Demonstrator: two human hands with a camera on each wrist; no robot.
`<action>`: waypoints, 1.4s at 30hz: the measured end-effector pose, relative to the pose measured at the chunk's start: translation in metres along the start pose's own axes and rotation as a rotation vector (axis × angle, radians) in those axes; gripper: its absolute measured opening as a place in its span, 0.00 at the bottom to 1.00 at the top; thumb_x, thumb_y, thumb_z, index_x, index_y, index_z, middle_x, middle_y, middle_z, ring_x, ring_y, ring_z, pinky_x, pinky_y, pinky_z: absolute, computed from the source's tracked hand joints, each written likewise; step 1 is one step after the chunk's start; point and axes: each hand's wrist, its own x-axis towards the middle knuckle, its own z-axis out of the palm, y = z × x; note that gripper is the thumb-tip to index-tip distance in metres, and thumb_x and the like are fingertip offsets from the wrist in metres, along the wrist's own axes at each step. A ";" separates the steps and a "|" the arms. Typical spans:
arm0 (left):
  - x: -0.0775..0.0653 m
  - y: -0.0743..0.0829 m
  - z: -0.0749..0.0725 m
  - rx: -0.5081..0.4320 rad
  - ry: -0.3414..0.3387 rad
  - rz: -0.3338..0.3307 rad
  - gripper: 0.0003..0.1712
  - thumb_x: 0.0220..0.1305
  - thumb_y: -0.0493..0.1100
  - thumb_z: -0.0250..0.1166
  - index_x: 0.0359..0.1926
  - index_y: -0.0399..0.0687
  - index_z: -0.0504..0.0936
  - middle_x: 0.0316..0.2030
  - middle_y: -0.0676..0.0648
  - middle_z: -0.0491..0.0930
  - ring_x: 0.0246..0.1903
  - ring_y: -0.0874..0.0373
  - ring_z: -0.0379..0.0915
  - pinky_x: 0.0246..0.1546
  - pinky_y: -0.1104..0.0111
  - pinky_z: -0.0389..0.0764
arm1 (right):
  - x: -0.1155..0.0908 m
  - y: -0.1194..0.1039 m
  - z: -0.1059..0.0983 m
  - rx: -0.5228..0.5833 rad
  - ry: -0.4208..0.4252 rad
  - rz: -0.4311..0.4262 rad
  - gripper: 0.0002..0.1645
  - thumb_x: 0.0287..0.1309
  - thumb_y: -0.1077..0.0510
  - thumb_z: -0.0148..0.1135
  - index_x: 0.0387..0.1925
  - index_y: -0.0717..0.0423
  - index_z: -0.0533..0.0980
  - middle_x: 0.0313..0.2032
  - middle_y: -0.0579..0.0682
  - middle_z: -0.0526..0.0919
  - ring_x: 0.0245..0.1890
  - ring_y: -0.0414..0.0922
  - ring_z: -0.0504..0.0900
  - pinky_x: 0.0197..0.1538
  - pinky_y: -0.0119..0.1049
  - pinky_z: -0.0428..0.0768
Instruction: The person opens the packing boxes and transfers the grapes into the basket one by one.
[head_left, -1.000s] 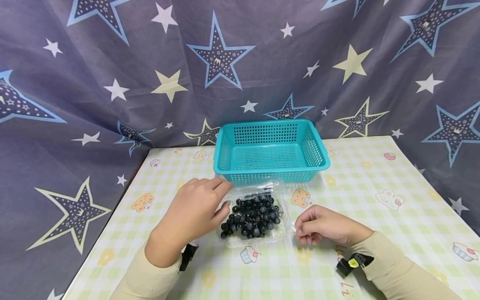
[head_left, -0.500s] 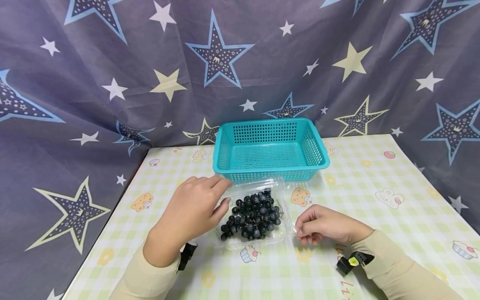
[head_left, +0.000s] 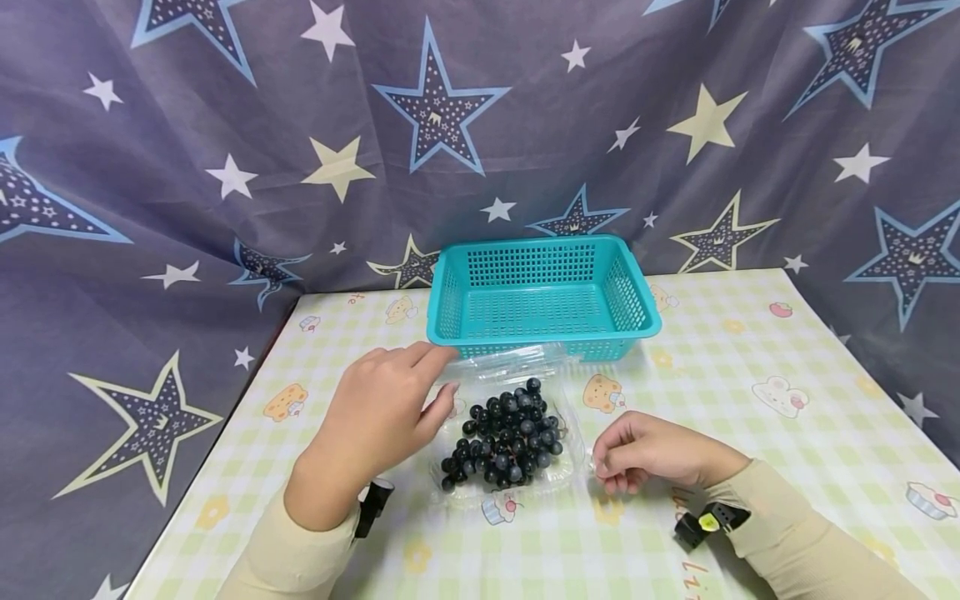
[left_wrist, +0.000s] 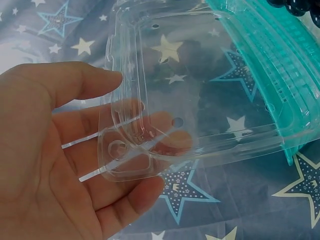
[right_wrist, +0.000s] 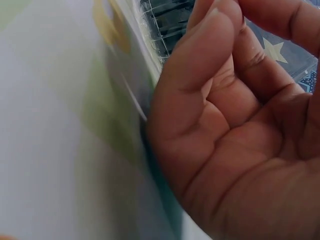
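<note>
A clear plastic clamshell container (head_left: 562, 473) holds a bunch of dark grapes (head_left: 506, 437). Its see-through lid (head_left: 510, 364) is raised at the back, beside the basket. My left hand (head_left: 390, 408) holds the lid's left corner; in the left wrist view the fingers (left_wrist: 172, 142) show through the plastic behind it, and the thumb lies at its edge. With thumb and forefinger curled together, my right hand (head_left: 648, 450) pinches the container's right edge. Up close in the right wrist view, that hand's own fingers hide the pinched spot.
A turquoise perforated basket (head_left: 543, 342) stands behind the container, with nothing in it. A green-checked tablecloth (head_left: 750, 400) with cartoon prints covers the table. A grey star-patterned curtain (head_left: 525, 108) hangs behind and at both sides.
The lid has tipped back and up from over the grapes, which show more plainly. My left hand has shifted slightly away from me with it. The right hand has stayed in place.
</note>
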 end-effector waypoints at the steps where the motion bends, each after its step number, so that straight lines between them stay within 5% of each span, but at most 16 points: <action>1: 0.000 0.000 0.000 0.002 0.005 -0.005 0.18 0.67 0.49 0.65 0.54 0.48 0.84 0.44 0.49 0.89 0.36 0.52 0.87 0.37 0.55 0.84 | 0.000 0.000 0.000 0.000 0.000 0.002 0.12 0.64 0.65 0.59 0.34 0.74 0.81 0.25 0.50 0.85 0.24 0.40 0.80 0.28 0.31 0.79; 15: 0.003 -0.012 0.012 -0.045 0.139 -0.040 0.15 0.65 0.48 0.69 0.49 0.47 0.85 0.40 0.48 0.87 0.30 0.49 0.86 0.31 0.55 0.84 | -0.001 -0.002 0.000 -0.017 -0.011 0.008 0.12 0.65 0.65 0.58 0.33 0.72 0.82 0.25 0.50 0.85 0.24 0.39 0.80 0.27 0.30 0.78; 32: 0.006 -0.019 0.019 -0.069 0.194 -0.089 0.13 0.65 0.51 0.71 0.46 0.49 0.86 0.40 0.50 0.88 0.33 0.51 0.86 0.36 0.54 0.84 | 0.000 -0.002 0.000 -0.026 -0.003 0.006 0.11 0.64 0.65 0.58 0.34 0.70 0.83 0.25 0.52 0.83 0.24 0.40 0.78 0.28 0.30 0.78; 42: 0.005 -0.024 0.024 -0.051 0.242 -0.127 0.14 0.63 0.51 0.73 0.38 0.50 0.79 0.32 0.52 0.87 0.15 0.57 0.64 0.21 0.60 0.72 | 0.000 -0.003 0.001 -0.021 -0.004 0.020 0.11 0.63 0.66 0.55 0.33 0.75 0.77 0.26 0.51 0.82 0.25 0.41 0.78 0.28 0.31 0.78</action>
